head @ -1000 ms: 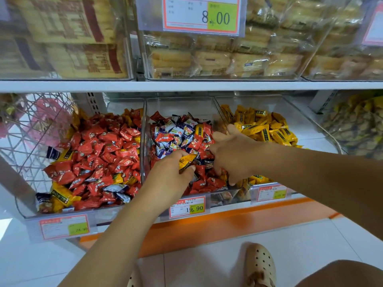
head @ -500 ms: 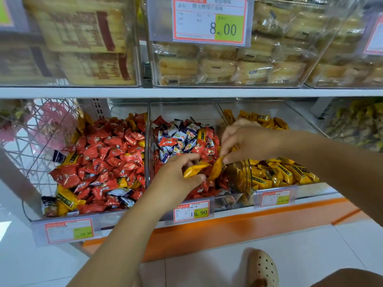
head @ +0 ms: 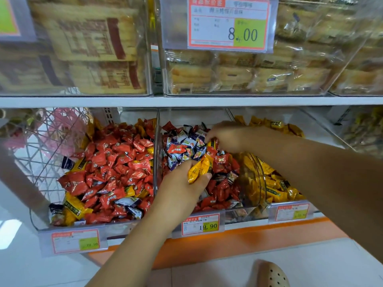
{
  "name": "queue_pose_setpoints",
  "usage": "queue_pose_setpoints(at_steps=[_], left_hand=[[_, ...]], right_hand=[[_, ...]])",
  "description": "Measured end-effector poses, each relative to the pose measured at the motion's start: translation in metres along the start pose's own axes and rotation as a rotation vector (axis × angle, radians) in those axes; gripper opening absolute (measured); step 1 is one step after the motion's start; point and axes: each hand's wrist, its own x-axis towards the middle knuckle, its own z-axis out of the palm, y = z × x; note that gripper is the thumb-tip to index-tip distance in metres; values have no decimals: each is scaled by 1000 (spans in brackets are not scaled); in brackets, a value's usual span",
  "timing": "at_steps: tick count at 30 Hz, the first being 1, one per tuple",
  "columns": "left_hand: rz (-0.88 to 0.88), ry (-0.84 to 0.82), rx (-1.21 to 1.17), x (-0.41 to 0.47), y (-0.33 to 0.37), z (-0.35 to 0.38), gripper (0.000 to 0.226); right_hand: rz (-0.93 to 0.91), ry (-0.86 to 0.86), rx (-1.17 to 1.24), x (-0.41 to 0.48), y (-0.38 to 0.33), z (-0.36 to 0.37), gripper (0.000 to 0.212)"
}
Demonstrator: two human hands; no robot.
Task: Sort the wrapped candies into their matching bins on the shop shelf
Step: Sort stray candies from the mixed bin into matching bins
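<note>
Three clear bins stand side by side on the lower shelf. The left bin [head: 43, 224] holds mostly red candies with a few yellow and dark ones mixed in. The middle bin [head: 234, 216] holds red, blue-white and some yellow candies. The right bin [head: 310, 121] holds yellow candies. My left hand [head: 182, 183] is over the middle bin and grips yellow wrapped candies [head: 199, 169]. My right hand [head: 226, 135] reaches into the back of the middle bin, its fingertips pinching another yellow candy [head: 212, 144] in the pile.
The upper shelf [head: 186, 101] carries clear boxes of wrapped pastries with a price tag [head: 228, 23] hanging in front. A wire basket [head: 41, 141] stands left of the bins. Another bin of snacks [head: 364, 129] is at far right. My shoe [head: 271, 274] is on the white floor.
My right hand moved left from the divider by the yellow bin to the back of the middle bin. My left hand stayed over the middle bin and now holds more yellow candy.
</note>
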Motion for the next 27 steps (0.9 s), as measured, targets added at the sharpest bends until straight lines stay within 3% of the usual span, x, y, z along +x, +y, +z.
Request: queue_pose_setpoints(at_steps=[2,4,11,16,19,27], left_hand=[[-23,-1,-33,0,1,-1,5],[-63,10,-73,0,1,-3,3],[-165,14,-235,0,3,-2,13],[-197,43,-274,5,3,1,42],[-195,42,-286,5,3,1,40],[-198,15,-312,0,6,-5,48]], right_hand=[[-27,-4,-108,3,-5,6,56],[-28,54,-103,1,-2,4,47],[-3,101,194,-35,13,-25,32],[-19,-81,-17,-46,14,-23,38],[7,-88,-239,-38,13,-17,41],[72,-175,-387,-11,2,-5,50]])
